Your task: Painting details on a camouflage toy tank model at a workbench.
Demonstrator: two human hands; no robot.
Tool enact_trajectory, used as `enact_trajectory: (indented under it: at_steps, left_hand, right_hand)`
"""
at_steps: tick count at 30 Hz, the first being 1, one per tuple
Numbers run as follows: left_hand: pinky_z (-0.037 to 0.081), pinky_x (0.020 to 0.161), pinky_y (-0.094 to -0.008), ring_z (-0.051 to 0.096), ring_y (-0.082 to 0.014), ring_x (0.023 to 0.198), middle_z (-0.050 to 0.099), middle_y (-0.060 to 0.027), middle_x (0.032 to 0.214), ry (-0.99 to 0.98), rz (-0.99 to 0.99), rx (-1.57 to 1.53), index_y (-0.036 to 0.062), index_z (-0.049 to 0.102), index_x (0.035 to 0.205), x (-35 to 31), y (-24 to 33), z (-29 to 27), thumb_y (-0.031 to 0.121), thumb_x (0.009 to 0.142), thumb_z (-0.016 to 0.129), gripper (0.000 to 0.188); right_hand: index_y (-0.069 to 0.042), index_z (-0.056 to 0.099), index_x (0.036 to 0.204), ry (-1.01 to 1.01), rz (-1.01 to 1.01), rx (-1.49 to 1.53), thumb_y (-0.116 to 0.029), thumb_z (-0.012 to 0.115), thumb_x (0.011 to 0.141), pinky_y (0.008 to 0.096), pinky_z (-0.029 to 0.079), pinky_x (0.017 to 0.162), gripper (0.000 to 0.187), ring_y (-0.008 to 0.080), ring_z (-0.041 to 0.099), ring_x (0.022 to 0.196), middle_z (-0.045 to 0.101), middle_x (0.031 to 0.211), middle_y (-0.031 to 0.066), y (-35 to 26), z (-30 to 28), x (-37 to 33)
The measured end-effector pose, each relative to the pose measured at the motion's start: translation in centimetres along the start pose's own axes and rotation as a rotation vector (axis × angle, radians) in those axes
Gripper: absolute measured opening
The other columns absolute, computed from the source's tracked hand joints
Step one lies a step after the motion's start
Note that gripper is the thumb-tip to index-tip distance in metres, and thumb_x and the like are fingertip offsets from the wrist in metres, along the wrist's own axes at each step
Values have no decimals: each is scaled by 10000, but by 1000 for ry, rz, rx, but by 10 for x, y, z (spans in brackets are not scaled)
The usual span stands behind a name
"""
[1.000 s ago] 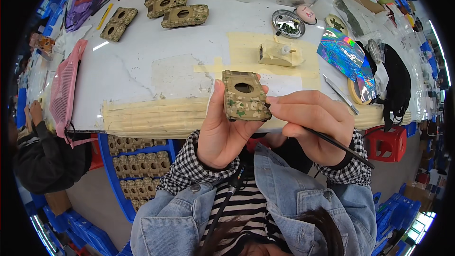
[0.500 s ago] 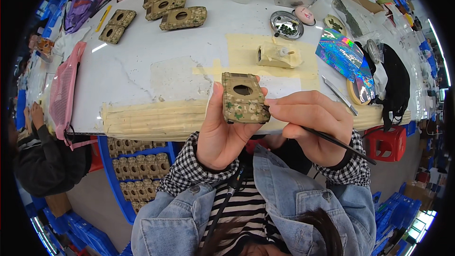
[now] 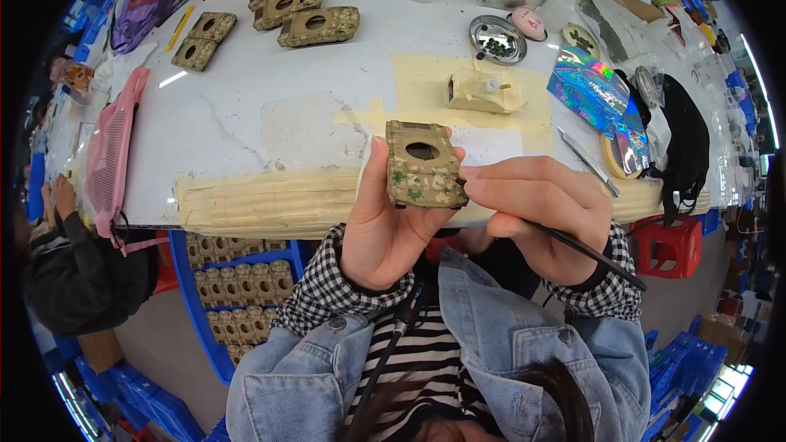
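My left hand (image 3: 379,233) is closed round a camouflage-painted model tank hull (image 3: 422,165), thumb on its left side and fingers behind. A round hole opens in the hull's top. My right hand (image 3: 544,213) pinches a slim black tool (image 3: 585,252), whose kind I cannot make out; its rear end slants down to the right. The fingertips and the tool's front end meet the hull's lower right edge. Beyond the hands, a tape-covered block (image 3: 483,94) with a small peg stands on the table.
More camouflage hulls (image 3: 319,27) lie at the far left. A round metal dish (image 3: 498,39) holds small dark green pieces. A knife (image 3: 588,162) and holographic sheet (image 3: 589,90) lie right. A blue tray (image 3: 192,303) of hulls is below the table edge; another person (image 3: 90,270) sits left.
The view has shifted very slightly. Both hands keep their grip, and the hull has tipped a little; the tool's front end stays at its lower right edge.
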State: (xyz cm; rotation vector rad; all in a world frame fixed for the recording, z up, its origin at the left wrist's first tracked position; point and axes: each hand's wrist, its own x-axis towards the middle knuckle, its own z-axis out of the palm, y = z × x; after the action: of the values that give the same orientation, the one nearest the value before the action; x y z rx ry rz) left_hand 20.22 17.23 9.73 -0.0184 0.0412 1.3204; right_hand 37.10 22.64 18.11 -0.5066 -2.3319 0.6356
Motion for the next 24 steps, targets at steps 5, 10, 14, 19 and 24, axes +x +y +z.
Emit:
enact_trajectory:
  at_steps: [5, 10, 14, 19, 24]
  left_hand:
    - [478, 967, -413, 441, -277, 1224, 362, -186, 1373, -16, -2, -15, -15, 281, 1358, 0, 0, 0, 482, 967, 281, 633]
    - [476, 970, -416, 434, -283, 1229, 355, -187, 1377, -8, -10, -26, -16, 276, 1360, -1, 0, 0, 480, 966, 286, 633]
    - [474, 971, -420, 433, -287, 1229, 349, -187, 1381, -17, -9, -34, -14, 270, 1363, -1, 0, -1, 478, 967, 288, 632]
    - [496, 940, -363, 516, -242, 1141, 471, -156, 1262, 31, -4, 80, 16, 324, 1337, -1, -1, 4, 481, 966, 295, 595]
    - [503, 924, -331, 556, -214, 1095, 533, -139, 1196, 58, 9, 147, 30, 360, 1316, -1, -2, 8, 484, 966, 300, 577]
  right_hand:
    - [-24, 641, 961, 10, -4, 10, -205, 650, 811, 311, 529, 655, 235, 261, 659, 812, 658, 926, 137, 1, 1, 1]
    - [-6, 637, 933, 12, -22, 12, -115, 708, 742, 317, 532, 649, 232, 270, 653, 796, 640, 883, 131, -2, 0, 3]
    - [-5, 638, 934, 17, -20, 18, -116, 707, 743, 313, 531, 645, 232, 267, 652, 789, 640, 881, 131, -2, 1, 2]
    - [-7, 638, 934, 22, -24, 15, -122, 706, 743, 313, 530, 634, 233, 263, 652, 780, 641, 880, 129, -2, 1, 2]
    - [-36, 643, 978, -3, -4, -10, -253, 622, 846, 302, 527, 641, 255, 251, 663, 803, 667, 943, 134, -1, 1, -1]
